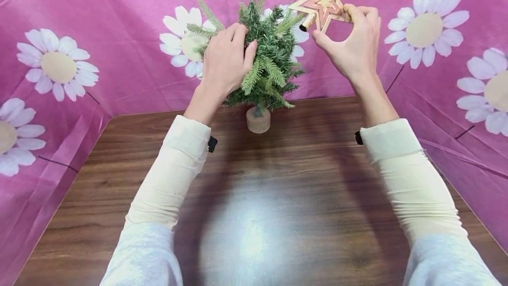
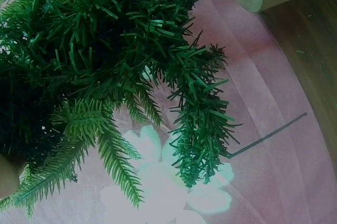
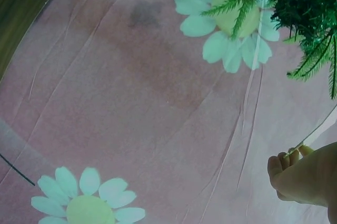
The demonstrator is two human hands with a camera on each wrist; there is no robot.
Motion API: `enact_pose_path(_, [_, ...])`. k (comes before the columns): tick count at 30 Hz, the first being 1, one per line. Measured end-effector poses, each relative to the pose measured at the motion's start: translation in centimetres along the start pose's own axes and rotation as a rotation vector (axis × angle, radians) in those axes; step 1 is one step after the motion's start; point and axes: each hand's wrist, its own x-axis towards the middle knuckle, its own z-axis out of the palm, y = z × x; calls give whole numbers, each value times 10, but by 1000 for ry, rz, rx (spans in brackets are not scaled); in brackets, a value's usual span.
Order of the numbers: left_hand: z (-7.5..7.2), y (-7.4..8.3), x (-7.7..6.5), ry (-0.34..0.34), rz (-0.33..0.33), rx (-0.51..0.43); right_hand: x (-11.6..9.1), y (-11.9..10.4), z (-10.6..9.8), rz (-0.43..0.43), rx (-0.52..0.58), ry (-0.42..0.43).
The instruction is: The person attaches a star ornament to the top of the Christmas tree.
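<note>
2 hands (image 1: 227,58) (image 1: 359,43) on tree (image 1: 274,54) and star (image 1: 325,0), brown table (image 1: 301,167), pink flowered cloth (image 1: 131,12)

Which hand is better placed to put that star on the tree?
Probably the right hand: it holds the star beside the upper part of the tree. The left hand is on the tree, so seems better suited to steadying it.

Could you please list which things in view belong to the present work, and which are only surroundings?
In the work:
gold star, held by the right hand
small green tree, held by the left hand
its round base

Only surroundings:
brown table
pink flowered backdrop
black pieces at both cuffs
</note>
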Motion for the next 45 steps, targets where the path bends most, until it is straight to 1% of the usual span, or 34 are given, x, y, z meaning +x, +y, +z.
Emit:
enact_pose_path(9, [0, 3, 1, -16, -5, 14, 0, -5, 7, -26, 35, 42])
enact_pose_path(13, [0, 4, 2, -44, -26, 11, -1, -6, 11, -37, 41, 55])
enact_pose_path(23, [2, 6, 1, -74, -61, -38, 2, -15, 20, -48, 66, 64])
enact_pose_path(27, [3, 6, 0, -81, -67, -44, 5, -20, 23, -65, 50, 69])
enact_pose_path(30, [3, 7, 2, -70, -64, -52, 11, -25, 23, -95, 14, 81])
enact_pose_path(34, [2, 7, 3, -59, -56, -66, 18, -33, 25, -102, -23, 87])
enact_pose_path(38, [0, 6, 0, -73, -59, -60, 18, -39, 31, -99, -29, 76])
enact_pose_path(41, [-2, 4, -1, -84, -69, -51, 18, -43, 36, -115, -38, 85])
enact_pose_path(45, [-3, 3, -2, -81, -68, -51, 20, -48, 40, -119, -56, 97])
